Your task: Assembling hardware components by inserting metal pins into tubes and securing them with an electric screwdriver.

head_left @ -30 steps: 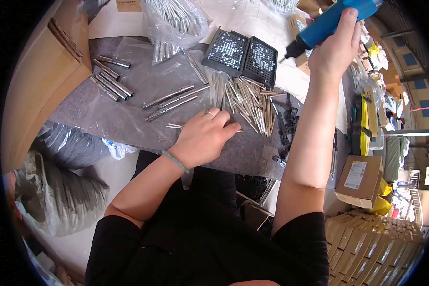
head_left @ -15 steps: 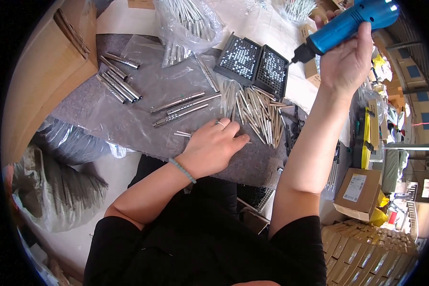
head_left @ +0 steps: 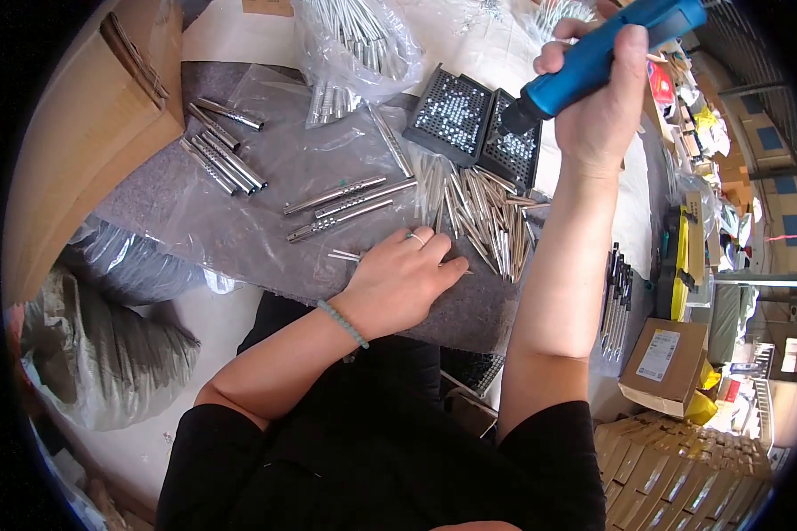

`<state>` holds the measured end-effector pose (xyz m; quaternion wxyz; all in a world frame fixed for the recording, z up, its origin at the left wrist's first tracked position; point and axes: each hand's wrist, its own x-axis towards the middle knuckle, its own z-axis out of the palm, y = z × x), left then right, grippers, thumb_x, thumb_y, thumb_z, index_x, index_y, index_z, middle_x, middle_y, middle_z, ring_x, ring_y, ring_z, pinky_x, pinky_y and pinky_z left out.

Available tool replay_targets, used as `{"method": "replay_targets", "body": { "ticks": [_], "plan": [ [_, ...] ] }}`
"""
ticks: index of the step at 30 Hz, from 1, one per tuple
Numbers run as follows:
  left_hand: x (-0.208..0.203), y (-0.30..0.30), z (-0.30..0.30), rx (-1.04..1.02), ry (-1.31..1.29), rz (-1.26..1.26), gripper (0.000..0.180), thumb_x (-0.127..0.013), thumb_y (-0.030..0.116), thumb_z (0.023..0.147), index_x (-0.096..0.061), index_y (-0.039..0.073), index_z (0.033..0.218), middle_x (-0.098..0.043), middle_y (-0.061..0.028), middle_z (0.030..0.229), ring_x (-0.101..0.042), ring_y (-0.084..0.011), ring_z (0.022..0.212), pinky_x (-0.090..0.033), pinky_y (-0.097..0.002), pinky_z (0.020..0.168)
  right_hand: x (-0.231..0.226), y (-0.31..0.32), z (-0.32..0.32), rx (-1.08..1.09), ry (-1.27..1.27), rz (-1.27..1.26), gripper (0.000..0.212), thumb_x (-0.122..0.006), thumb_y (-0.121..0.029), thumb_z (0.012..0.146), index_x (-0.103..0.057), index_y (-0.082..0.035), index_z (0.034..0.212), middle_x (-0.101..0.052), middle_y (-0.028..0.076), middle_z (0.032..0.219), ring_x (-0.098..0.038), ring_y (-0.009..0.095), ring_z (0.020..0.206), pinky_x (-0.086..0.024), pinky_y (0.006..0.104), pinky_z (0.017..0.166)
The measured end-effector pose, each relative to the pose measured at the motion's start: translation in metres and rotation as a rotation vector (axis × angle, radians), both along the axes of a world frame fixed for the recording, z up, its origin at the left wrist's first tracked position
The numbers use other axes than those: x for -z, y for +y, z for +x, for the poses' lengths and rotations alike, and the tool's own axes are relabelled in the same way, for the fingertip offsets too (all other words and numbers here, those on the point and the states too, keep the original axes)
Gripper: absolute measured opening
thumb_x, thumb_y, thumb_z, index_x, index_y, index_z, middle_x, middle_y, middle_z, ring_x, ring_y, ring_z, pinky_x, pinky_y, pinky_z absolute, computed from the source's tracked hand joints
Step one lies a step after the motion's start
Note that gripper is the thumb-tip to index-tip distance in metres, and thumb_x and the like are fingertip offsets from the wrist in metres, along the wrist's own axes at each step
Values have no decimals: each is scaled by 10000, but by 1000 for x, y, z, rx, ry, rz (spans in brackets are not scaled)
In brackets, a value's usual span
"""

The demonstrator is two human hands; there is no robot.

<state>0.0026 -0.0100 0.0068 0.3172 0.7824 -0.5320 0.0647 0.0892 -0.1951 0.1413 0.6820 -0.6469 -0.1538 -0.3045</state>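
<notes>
Chromed perforated tubes (head_left: 367, 199) lay slanted just beyond the left hand (head_left: 398, 276), which rested knuckles up with its fingers curled in. The white ends of slim rods (head_left: 344, 256) showed at the hand's left edge; whether the fingers gripped anything could not be told, as the palm was hidden. A heap of pointed metal rods (head_left: 491, 221) spread ahead and to the right of that hand, below a black tray (head_left: 443, 152) of two perforated panels dotted with small bright pieces. The right hand (head_left: 604, 128), raised at the upper right, was closed firmly around a blue power tool (head_left: 584, 71), whose black nose overlapped the tray's right panel in the view.

At far left stood an open cardboard box (head_left: 88, 150), with a stuffed grey sack (head_left: 106, 354) below it. Clear plastic sheeting (head_left: 248, 221) covered part of the grey tabletop (head_left: 469, 310), where a translucent bag (head_left: 398, 66) bulged with metal rods at the far side. To the right, dark-topped bits (head_left: 615, 292) lay in a row near a yellow-and-black case (head_left: 679, 283), a labelled carton (head_left: 664, 363) and stacked brown cardboard (head_left: 673, 469).
</notes>
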Motion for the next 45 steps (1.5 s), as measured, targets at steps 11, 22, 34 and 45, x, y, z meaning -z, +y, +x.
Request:
{"method": "replay_targets", "body": {
  "ticks": [11, 22, 34, 45],
  "plan": [
    [-4, 0, 0, -10, 11, 34, 277, -548, 118, 732, -640, 126, 994, -505, -31, 843, -506, -198, 834, -429, -303, 700, 44, 27, 20, 223, -47, 14, 495, -570, -493, 841, -478, -7, 826, -544, 106, 642, -533, 184, 479, -434, 280, 452],
    [-2, -1, 1, -8, 13, 30, 289, -558, 119, 724, -637, 126, 1002, -504, -30, 846, -508, -198, 839, -430, -310, 702, 57, 26, 28, 236, -26, 21, 477, -573, -491, 840, -483, -22, 827, -552, 98, 658, -541, 173, 496, -442, 278, 457],
    [-2, 1, -2, -5, 16, 34, 284, -556, 122, 724, -635, 122, 997, -502, -30, 844, -509, -196, 844, -428, -310, 697, 64, 27, 27, 227, -18, 27, 470, -565, -481, 842, -478, -19, 831, -549, 103, 653, -546, 178, 500, -442, 284, 463],
    [-1, -2, 2, 4, 33, -6, 297, -578, 91, 704, -636, 104, 994, -516, -51, 864, -526, -226, 850, -447, -326, 700, 22, 22, -41, 91, -29, 83, 587, -513, -606, 813, -508, -24, 891, -531, 101, 696, -502, 187, 557, -412, 292, 520]
  ]
}}
